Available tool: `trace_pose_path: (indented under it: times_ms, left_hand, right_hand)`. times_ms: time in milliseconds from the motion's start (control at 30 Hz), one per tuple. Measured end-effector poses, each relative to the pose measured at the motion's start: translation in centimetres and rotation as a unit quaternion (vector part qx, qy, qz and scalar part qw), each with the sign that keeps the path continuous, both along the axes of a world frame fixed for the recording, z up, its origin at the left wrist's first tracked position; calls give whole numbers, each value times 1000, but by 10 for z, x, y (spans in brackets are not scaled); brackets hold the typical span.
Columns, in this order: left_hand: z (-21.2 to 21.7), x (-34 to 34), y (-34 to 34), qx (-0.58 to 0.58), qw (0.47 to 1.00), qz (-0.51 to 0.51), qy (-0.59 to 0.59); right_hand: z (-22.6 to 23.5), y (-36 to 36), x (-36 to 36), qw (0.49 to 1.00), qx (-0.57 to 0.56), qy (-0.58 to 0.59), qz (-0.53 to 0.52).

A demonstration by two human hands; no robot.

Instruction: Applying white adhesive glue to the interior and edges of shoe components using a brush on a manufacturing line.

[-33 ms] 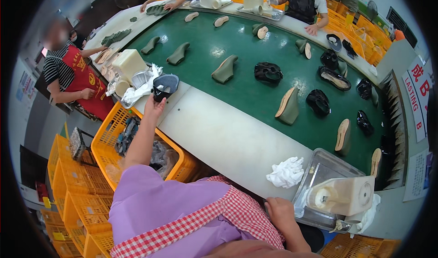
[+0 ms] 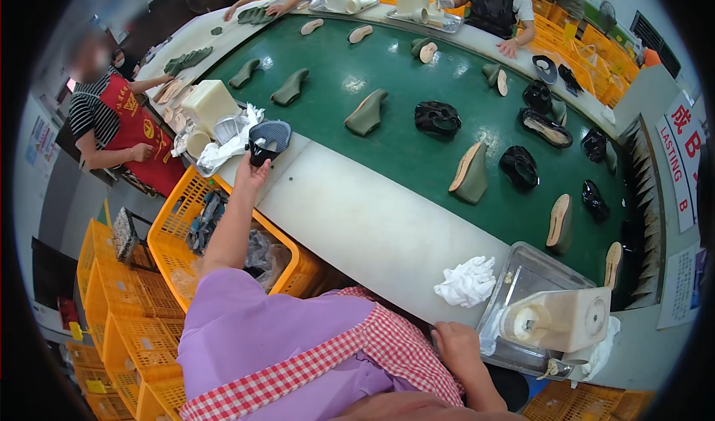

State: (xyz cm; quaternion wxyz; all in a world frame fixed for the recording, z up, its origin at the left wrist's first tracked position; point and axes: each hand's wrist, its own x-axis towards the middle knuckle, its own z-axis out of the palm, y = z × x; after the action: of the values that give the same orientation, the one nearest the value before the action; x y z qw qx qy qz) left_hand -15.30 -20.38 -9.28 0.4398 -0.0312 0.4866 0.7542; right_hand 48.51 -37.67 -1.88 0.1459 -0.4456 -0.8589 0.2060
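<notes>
A: Head view. State of the left hand?

B: Arm extended forward. Fingers are closed around a black shoe, gripping its lower end; the shoe stands above the hand, over the near edge of the grey table border.

A: What lies around that hand?

B: Just to its left, a tray with a cream plastic container and crumpled white cloths. Below the wrist, an orange crate holding shoe parts. Beyond the hand, the green belt carries olive shoe forms and more black shoes, spaced apart.

A: The right hand?

B: Resting low at the table's near edge, fingers curled, nothing visibly held. How far it is closed cannot be determined. A metal tray with a cream dispenser sits just to its right; a white rag lies just beyond it on the table.

A: Other persons?

B: One in a red apron stands well left of the left hand; more workers stand at the far side.
</notes>
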Motion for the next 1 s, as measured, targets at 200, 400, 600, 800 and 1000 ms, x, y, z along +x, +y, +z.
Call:
trace_pose_path:
  times_ms: [200,400,600,800,1000]
  left_hand:
    - [36,48,21,-8,984,-59,170]
    - [54,64,96,-19,939,-128,319]
    - [48,71,213,-85,721,-83,683]
    - [19,83,265,-116,731,14,673]
    - [16,109,139,-90,791,-326,510]
  right_hand:
    - [-4,6,-2,1000,-13,7,1]
    - [-7,10,-3,1000,-30,-3,7]
    - [-6,15,-6,999,-40,-9,5]
    - [-9,10,-3,999,-37,4,3]
    - [-6,6,-6,998,-62,-9,-12]
